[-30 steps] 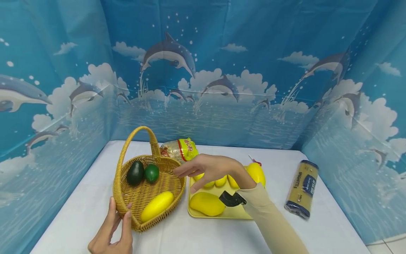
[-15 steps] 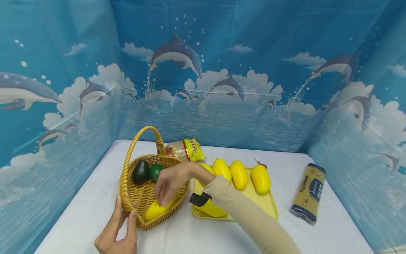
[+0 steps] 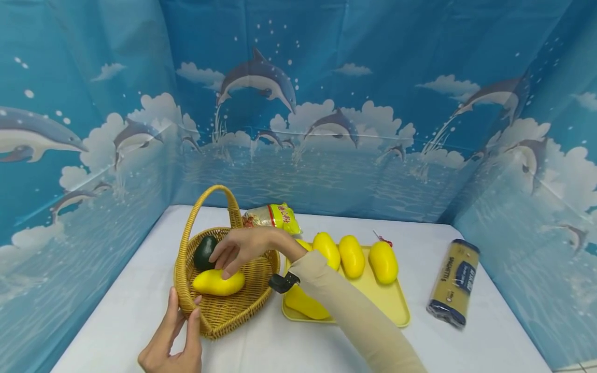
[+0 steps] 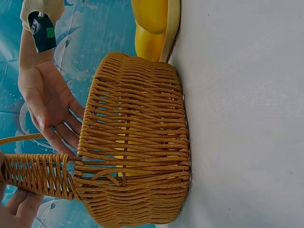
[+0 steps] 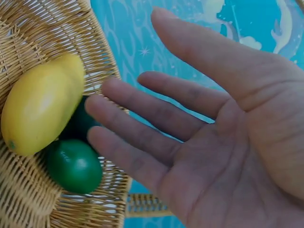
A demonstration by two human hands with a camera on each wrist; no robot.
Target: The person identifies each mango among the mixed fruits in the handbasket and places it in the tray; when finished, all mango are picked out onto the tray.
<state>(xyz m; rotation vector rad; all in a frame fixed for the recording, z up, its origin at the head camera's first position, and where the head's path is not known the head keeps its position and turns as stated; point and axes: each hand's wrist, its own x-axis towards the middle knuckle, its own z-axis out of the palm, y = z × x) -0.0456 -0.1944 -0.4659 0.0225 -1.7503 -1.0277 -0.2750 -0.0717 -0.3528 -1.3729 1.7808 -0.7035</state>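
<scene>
My left hand [image 3: 171,342] holds the wicker basket [image 3: 233,326] at the foot of its handle, thumb and fingers on either side. In the basket a yellow mango [image 3: 218,283] lies in front of a dark avocado [image 3: 204,253]. A green lime-like fruit [image 5: 75,166] rests beside both in the right wrist view; my hand hides it in the head view. My right hand [image 5: 204,128] hovers over the basket with spread, relaxed fingers and a bare palm. In the right wrist view a gap separates its fingertips from the mango [image 5: 42,104].
Right of the basket stands a yellow tray [image 3: 394,313] with several mangoes [image 3: 352,256]. A bag of dry food [image 3: 284,218] lies behind the basket, a spaghetti pack [image 3: 453,282] at the far right. Behind the tray is a small red item [image 3: 385,241]. Dolphin-print curtains [image 3: 326,171] enclose the table.
My right hand has come from beside the tray into the basket. The mango has shifted from the basket's front to the back left, and my fingers have come off it. My left hand keeps its hold.
</scene>
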